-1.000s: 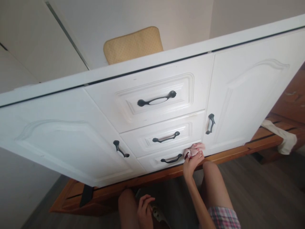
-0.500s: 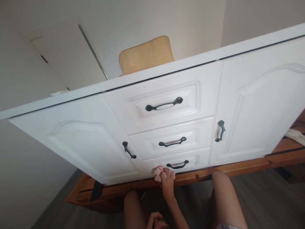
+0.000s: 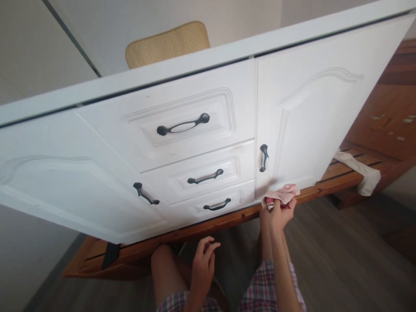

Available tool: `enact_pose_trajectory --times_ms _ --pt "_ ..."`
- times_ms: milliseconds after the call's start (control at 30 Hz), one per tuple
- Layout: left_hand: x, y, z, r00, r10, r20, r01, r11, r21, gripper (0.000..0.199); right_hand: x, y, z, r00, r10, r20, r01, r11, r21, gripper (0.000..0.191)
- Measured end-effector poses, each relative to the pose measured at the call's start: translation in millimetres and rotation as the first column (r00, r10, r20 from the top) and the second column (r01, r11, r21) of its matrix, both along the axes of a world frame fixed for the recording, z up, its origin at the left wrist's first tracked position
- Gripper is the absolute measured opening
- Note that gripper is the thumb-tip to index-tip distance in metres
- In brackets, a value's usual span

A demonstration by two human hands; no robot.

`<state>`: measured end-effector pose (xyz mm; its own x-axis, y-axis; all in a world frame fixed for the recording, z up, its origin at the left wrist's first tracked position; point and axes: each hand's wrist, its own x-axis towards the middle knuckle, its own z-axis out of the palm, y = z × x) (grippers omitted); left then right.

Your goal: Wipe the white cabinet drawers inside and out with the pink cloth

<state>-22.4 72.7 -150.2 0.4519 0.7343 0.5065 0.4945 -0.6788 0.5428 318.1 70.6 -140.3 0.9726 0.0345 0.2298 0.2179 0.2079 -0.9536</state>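
Observation:
A pink and red cloth [image 3: 283, 195] is bunched in my right hand [image 3: 281, 213], against the lower edge of the right door of a white cabinet [image 3: 198, 151]. My fingers wrap round its underside. My left hand [image 3: 204, 259] hovers over my lap below the drawers, fingers loosely curved and apart, holding nothing. Three drawers with dark handles fill the middle of the cabinet; the lowest handle [image 3: 217, 205] lies between and above my hands. The right door has its own dark handle [image 3: 264, 158] above the cloth.
The cabinet stands on a slatted wooden bench [image 3: 136, 255]. A pale cloth [image 3: 367, 175] hangs over the bench at the right. Behind the cabinet top rises a tan padded object [image 3: 167, 45]. My knees are close to the bench's front edge.
My right hand has moved with the cloth from beside the lowest drawer handle to the bottom of the right door. My left hand has risen further into view. The view has shifted right.

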Motion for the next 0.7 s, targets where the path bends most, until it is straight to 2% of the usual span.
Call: enact_pose_trajectory --times_ms 67,133,233,333,433,567,633,700 --pt "19.8 22.1 35.3 0.999 0.027 0.037 -0.030 0.994 0.103 0.041 8.0 -7.4 20.7 0.999 -0.033 -0.042 0.039 0.986 0.163 0.065" --pt "36.7 43.4 72.0 0.995 0.060 0.079 -0.076 0.974 0.213 0.041 16.3 -13.8 29.6 0.997 -0.072 -0.031 0.077 0.971 0.225 0.068" --pt "56.5 70.5 122.6 0.986 0.109 0.124 -0.147 0.918 0.369 0.045 28.1 -20.9 29.0 0.993 -0.110 -0.043 0.117 0.969 0.217 0.057" --pt "72.1 87.0 158.0 0.991 0.108 0.082 -0.134 0.874 0.468 0.052 34.2 -25.8 28.0 0.989 -0.125 -0.085 0.142 0.960 0.239 0.054" --pt "84.7 90.8 173.3 0.997 0.072 -0.003 -0.061 0.876 0.479 0.055 33.4 -33.5 36.5 0.979 -0.192 -0.071 0.202 0.966 0.164 0.057" --pt "94.0 87.7 176.0 0.994 0.110 -0.015 -0.092 0.897 0.433 0.051 26.9 -50.8 62.7 0.957 -0.288 0.004 0.288 0.957 -0.002 0.058" --pt "95.5 88.4 177.1 0.992 0.127 0.006 -0.118 0.901 0.418 0.046 24.2 -60.0 78.4 0.954 -0.297 0.031 0.298 0.955 -0.011 0.057" --pt "95.7 90.2 179.8 0.990 0.136 0.028 -0.135 0.896 0.422 0.042 23.7 -68.4 92.2 0.953 -0.299 0.046 0.298 0.954 0.036 0.054"
